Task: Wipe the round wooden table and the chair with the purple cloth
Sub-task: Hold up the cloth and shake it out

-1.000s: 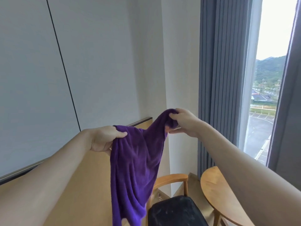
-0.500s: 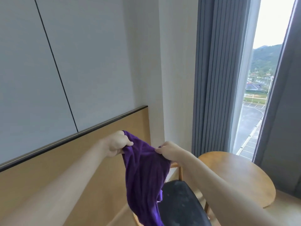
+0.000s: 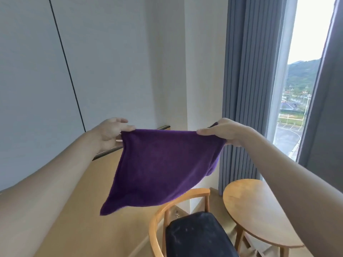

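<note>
The purple cloth [image 3: 161,167] hangs spread out in the air between my hands, in the middle of the view. My left hand [image 3: 109,133] pinches its upper left corner, and my right hand [image 3: 222,131] pinches its upper right corner. Below the cloth stands the chair [image 3: 185,229], with a curved wooden back and a black padded seat. The round wooden table [image 3: 259,214] stands to the right of the chair, partly hidden by my right forearm.
Grey curtains [image 3: 245,86] hang behind the table beside a tall window [image 3: 297,93]. A white wall with a wooden lower panel [image 3: 79,210] runs along the left, close to the chair.
My hands have moved apart and pulled the bunched cloth out flat between them. The view has shifted, so the chair and table now sit lower right.
</note>
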`<control>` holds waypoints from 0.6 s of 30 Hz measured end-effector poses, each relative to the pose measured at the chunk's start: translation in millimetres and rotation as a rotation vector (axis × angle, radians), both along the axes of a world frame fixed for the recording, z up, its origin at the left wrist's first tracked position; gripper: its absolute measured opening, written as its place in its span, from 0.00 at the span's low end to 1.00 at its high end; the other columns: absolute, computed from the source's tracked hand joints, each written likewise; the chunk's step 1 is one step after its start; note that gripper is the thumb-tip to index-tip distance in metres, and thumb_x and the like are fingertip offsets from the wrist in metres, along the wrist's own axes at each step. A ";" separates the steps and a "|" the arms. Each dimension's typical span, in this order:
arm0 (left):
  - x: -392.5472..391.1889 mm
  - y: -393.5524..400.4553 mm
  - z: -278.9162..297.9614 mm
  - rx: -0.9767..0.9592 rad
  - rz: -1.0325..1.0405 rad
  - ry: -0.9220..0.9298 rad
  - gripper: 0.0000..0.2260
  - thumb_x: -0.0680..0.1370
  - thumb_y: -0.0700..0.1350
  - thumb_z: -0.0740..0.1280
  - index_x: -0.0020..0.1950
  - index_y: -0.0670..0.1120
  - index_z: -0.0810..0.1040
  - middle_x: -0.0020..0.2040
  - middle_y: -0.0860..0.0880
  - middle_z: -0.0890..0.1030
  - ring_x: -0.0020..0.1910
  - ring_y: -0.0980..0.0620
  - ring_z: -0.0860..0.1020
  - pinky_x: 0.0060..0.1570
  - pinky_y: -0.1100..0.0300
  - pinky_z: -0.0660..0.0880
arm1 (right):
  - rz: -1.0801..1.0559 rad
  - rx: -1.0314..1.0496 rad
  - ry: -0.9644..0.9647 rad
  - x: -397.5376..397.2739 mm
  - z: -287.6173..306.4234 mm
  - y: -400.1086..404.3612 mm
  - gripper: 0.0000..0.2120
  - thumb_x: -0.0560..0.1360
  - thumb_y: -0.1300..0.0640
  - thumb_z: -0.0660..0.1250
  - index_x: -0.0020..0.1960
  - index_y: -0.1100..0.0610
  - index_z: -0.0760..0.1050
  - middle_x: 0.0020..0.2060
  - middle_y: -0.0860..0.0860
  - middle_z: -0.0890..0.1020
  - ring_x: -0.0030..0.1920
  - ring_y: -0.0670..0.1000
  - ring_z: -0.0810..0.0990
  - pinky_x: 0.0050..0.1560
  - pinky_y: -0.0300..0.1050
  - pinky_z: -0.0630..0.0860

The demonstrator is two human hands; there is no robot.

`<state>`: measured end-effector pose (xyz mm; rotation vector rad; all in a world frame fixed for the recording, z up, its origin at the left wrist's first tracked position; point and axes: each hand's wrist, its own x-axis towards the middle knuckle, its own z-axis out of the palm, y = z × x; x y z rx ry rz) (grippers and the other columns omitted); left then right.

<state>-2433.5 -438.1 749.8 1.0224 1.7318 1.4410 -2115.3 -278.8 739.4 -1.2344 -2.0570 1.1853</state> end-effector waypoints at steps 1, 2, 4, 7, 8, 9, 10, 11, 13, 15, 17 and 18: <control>2.6 1.6 2.2 0.085 -0.023 -0.060 0.18 0.80 0.36 0.71 0.68 0.44 0.73 0.52 0.45 0.81 0.42 0.50 0.80 0.44 0.53 0.78 | 0.058 -0.014 -0.061 3.5 5.6 -0.9 0.25 0.66 0.50 0.83 0.55 0.62 0.80 0.49 0.56 0.87 0.52 0.58 0.85 0.55 0.55 0.83; 6.5 3.2 3.7 0.153 -0.039 -0.096 0.19 0.80 0.34 0.69 0.69 0.44 0.74 0.51 0.45 0.81 0.40 0.51 0.81 0.41 0.55 0.79 | 0.098 -0.001 -0.125 6.2 10.1 -1.5 0.24 0.66 0.57 0.83 0.56 0.64 0.79 0.50 0.57 0.86 0.52 0.59 0.85 0.55 0.56 0.83; 14.3 6.0 5.1 0.228 -0.067 -0.144 0.17 0.80 0.31 0.67 0.68 0.42 0.76 0.47 0.46 0.81 0.36 0.53 0.82 0.37 0.60 0.80 | 0.092 0.130 -0.291 8.9 16.6 -2.6 0.21 0.67 0.65 0.81 0.57 0.65 0.79 0.51 0.59 0.86 0.53 0.60 0.84 0.56 0.57 0.83; 19.7 5.2 2.8 0.199 -0.171 -0.184 0.18 0.81 0.29 0.62 0.68 0.44 0.78 0.47 0.44 0.83 0.40 0.50 0.80 0.46 0.57 0.78 | -0.039 0.406 -0.511 11.7 24.8 -4.9 0.20 0.69 0.62 0.79 0.58 0.64 0.79 0.51 0.57 0.84 0.51 0.59 0.82 0.54 0.53 0.81; 20.9 4.3 0.5 0.178 -0.208 -0.165 0.19 0.81 0.28 0.60 0.67 0.44 0.78 0.48 0.42 0.84 0.42 0.48 0.81 0.50 0.55 0.78 | -0.085 0.452 -0.535 15.1 28.0 -5.3 0.20 0.69 0.61 0.79 0.59 0.63 0.79 0.51 0.57 0.83 0.51 0.58 0.81 0.51 0.51 0.80; 22.4 3.5 -1.7 0.160 -0.229 -0.134 0.20 0.81 0.26 0.58 0.67 0.43 0.78 0.50 0.40 0.85 0.44 0.47 0.82 0.52 0.54 0.78 | -0.131 0.488 -0.543 19.5 30.4 -4.8 0.21 0.69 0.59 0.79 0.59 0.62 0.80 0.51 0.57 0.82 0.51 0.58 0.81 0.48 0.49 0.79; 23.9 3.7 -3.5 0.145 -0.224 -0.093 0.20 0.80 0.25 0.57 0.66 0.41 0.78 0.53 0.39 0.86 0.47 0.46 0.83 0.54 0.54 0.79 | -0.175 0.515 -0.522 24.9 32.1 -4.2 0.22 0.69 0.58 0.80 0.60 0.62 0.79 0.52 0.57 0.81 0.51 0.58 0.80 0.46 0.48 0.77; 24.5 4.6 -4.8 0.130 -0.202 -0.040 0.20 0.80 0.24 0.57 0.66 0.39 0.78 0.54 0.39 0.86 0.49 0.46 0.84 0.54 0.54 0.80 | -0.208 0.527 -0.462 30.8 32.7 -2.7 0.25 0.68 0.58 0.81 0.61 0.60 0.76 0.53 0.57 0.80 0.51 0.58 0.79 0.44 0.47 0.75; 24.7 8.1 -5.7 0.108 -0.163 0.074 0.17 0.79 0.25 0.62 0.66 0.36 0.78 0.53 0.41 0.86 0.49 0.48 0.86 0.50 0.57 0.81 | -0.232 0.553 -0.302 41.7 31.6 0.5 0.26 0.69 0.60 0.80 0.64 0.53 0.74 0.53 0.55 0.78 0.51 0.56 0.76 0.45 0.47 0.73; 26.8 10.8 -5.0 0.090 -0.142 0.236 0.15 0.78 0.29 0.69 0.63 0.39 0.81 0.49 0.44 0.87 0.47 0.50 0.87 0.44 0.62 0.81 | -0.241 0.631 -0.250 50.2 32.3 2.2 0.13 0.73 0.60 0.77 0.56 0.51 0.81 0.53 0.54 0.80 0.50 0.54 0.77 0.48 0.47 0.73; 29.5 14.1 -2.9 0.041 -0.061 0.578 0.10 0.76 0.35 0.74 0.54 0.46 0.83 0.47 0.47 0.86 0.45 0.52 0.85 0.41 0.63 0.78 | -0.233 0.687 -0.253 57.6 35.3 3.0 0.05 0.75 0.58 0.74 0.43 0.50 0.83 0.48 0.52 0.82 0.47 0.54 0.78 0.47 0.47 0.74; 30.3 15.6 -0.9 0.018 0.000 0.774 0.06 0.77 0.38 0.74 0.49 0.48 0.82 0.47 0.48 0.84 0.45 0.52 0.83 0.40 0.61 0.75 | -0.219 0.700 -0.246 61.3 37.4 3.3 0.08 0.76 0.57 0.74 0.39 0.48 0.81 0.45 0.51 0.81 0.46 0.53 0.79 0.46 0.46 0.75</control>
